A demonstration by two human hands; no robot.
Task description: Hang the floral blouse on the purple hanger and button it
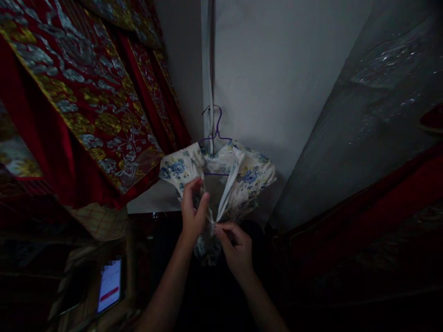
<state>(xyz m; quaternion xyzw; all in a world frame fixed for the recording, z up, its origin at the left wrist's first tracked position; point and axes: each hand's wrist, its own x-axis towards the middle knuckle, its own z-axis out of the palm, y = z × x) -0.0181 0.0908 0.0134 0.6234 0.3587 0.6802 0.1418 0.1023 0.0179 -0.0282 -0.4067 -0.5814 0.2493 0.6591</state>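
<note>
A short-sleeved white blouse (249,179) with blue flowers hangs from a purple hanger (217,133), its front parted in a V. My left hand (194,212) lies against the front edge on the left, thumb and index finger spread apart. Lower down, where the two edges meet, my right hand (238,246) pinches the blouse between thumb and index finger. Dim light hides whether a fastener is there. The blouse's lower part falls between my forearms into shadow.
Red cloths with gold and silver embroidery (104,106) hang at the left. A lit phone (109,286) lies on a wooden stool or chair (129,272) at lower left. Behind the hanger a pale strap (208,60) runs down the wall. Clear plastic sheeting (346,129) covers the right side.
</note>
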